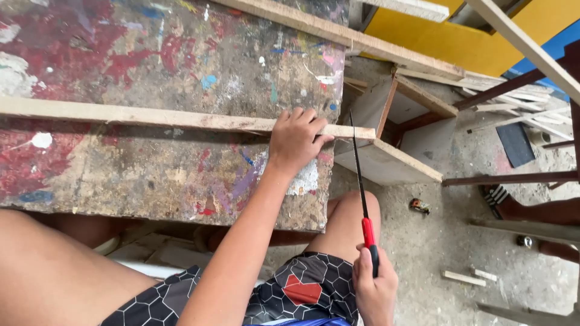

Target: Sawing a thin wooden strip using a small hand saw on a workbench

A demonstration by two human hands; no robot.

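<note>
left hand (294, 140) flat, palm pressing rough wood strip (151, 116) on the paint-splattered bench (151, 175) | right hand (376, 288) in closed grip around red-and-black saw (360, 181) handle | thin blade at strip's end, past the bench edge

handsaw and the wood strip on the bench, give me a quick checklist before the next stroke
1. Left hand presses the wood strip onto the paint-stained bench: ok.
2. Right hand grips the handsaw by its red and black handle: ok.
3. Blade sits at the strip's end, just past the bench edge: ok.
4. Left fingers lie close beside the blade: not ok.
5. Knee under the blade's path: not ok.
6. Cut line marked on the strip: cannot tell.
</note>
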